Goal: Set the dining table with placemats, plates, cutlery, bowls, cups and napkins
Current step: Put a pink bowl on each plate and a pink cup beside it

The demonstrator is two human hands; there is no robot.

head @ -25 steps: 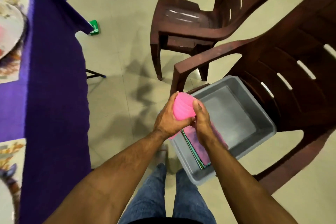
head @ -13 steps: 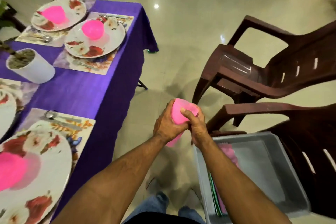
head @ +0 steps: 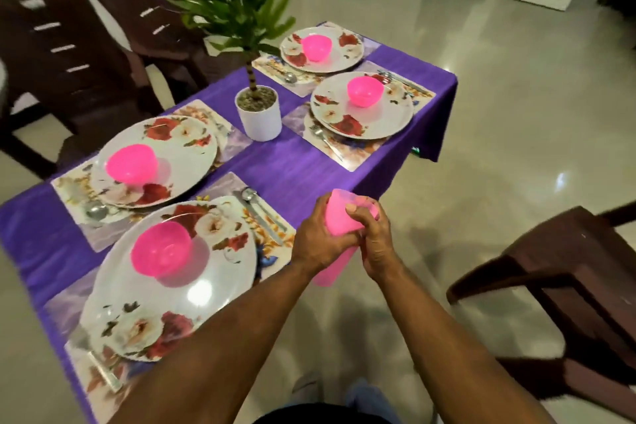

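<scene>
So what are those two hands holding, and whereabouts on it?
A stack of pink plastic cups: the left hand wraps its side, and the right hand grips near the top rim.

Evenly bright from overhead indoor lights. Glare spots on the glossy floor (head: 516, 120) and nearest plate (head: 192, 293). Soft shadows under the chair (head: 564, 272). Slightly motion-blurred throughout; bent, smeared at wide-angle edges.
</scene>
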